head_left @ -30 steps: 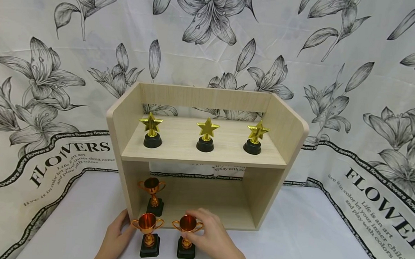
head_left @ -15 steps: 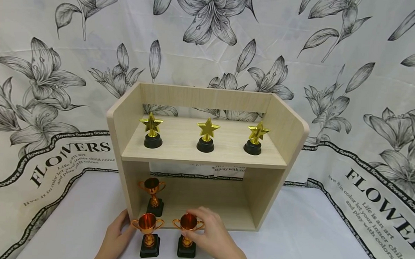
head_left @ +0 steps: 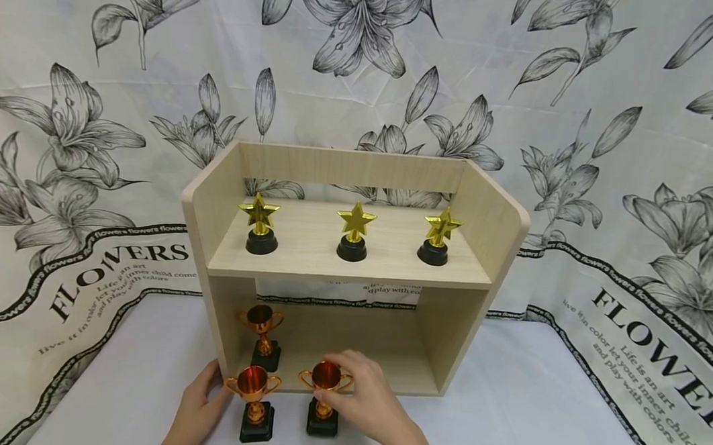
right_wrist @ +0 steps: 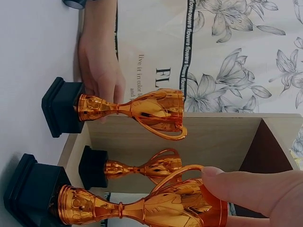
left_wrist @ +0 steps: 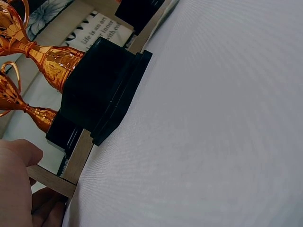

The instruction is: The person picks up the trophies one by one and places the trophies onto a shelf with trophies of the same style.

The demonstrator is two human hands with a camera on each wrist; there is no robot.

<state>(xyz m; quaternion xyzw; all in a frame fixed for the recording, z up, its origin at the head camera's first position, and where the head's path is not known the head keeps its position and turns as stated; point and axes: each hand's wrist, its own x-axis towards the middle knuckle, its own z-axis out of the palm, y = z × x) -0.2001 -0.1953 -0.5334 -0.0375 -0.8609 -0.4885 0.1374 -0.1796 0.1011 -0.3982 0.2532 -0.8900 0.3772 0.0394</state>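
Note:
My right hand (head_left: pixel 362 391) pinches an orange-gold trophy cup (head_left: pixel 322 422) by its bowl, thumb in front near one handle. The cup is upright, its black base close over the white cloth before the shelf. My left hand (head_left: pixel 198 402) grips the front edge of the left side panel of the wooden shelf (head_left: pixel 353 280), thumb on one face and fingers on the other, as the panel (left_wrist: pixel 52 180) shows in the left wrist view. Just right of that hand stands a second trophy cup (head_left: pixel 255 415). A third cup (head_left: pixel 267 353) stands inside the lower compartment at left.
On the upper board stand three gold star trophies: left (head_left: pixel 261 243), middle (head_left: pixel 352 250) and right (head_left: pixel 433 253). A flower-printed cloth (head_left: pixel 362 115) hangs behind the shelf. White cloth (head_left: pixel 516 405) covers the table.
My right hand has moved the held cup slightly forward and up, a little to the right. My left hand, the other cups and the stars have stayed in place.

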